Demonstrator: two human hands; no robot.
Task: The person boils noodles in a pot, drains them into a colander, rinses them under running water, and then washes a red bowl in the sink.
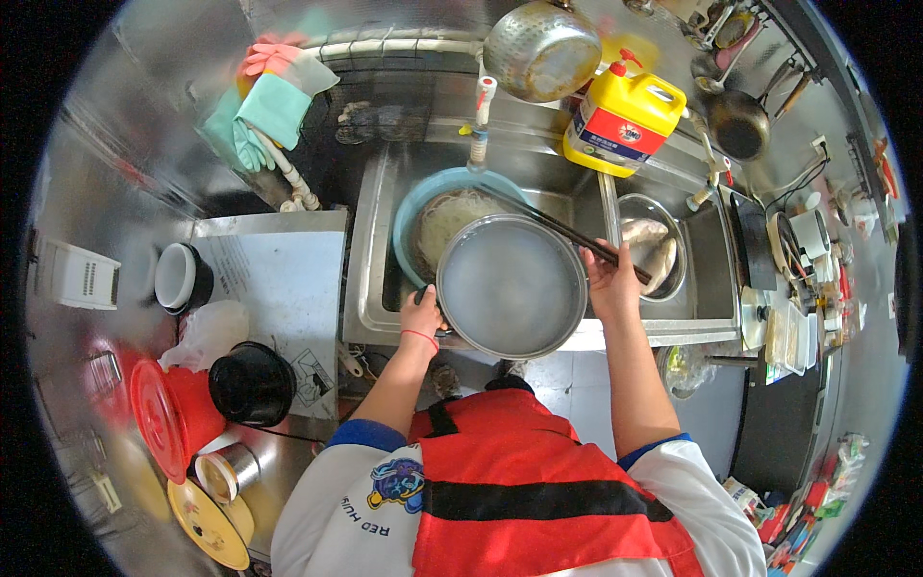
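A round metal pot [512, 288] full of cloudy whitish liquid is held over the front edge of the sink. My left hand [422, 317] grips its dark handle at the left side. Long dark chopsticks [570, 232] are in my right hand [613, 285], beside the pot's right rim. Their far ends reach over a light blue basin [412, 209] in the left sink bowl. Pale strands that look like noodles [461, 216] lie in that basin, partly hidden by the pot. A white-and-red-handled tap [479, 122] stands behind the basin.
A metal bowl [682, 270] holding pieces that look like raw meat or fish [660, 263] sits in the right sink bowl. On the back ledge stand a yellow detergent jug [624, 122] and a dented metal pot [542, 50]. Black tubs [252, 384] and a red bucket [191, 411] are at left.
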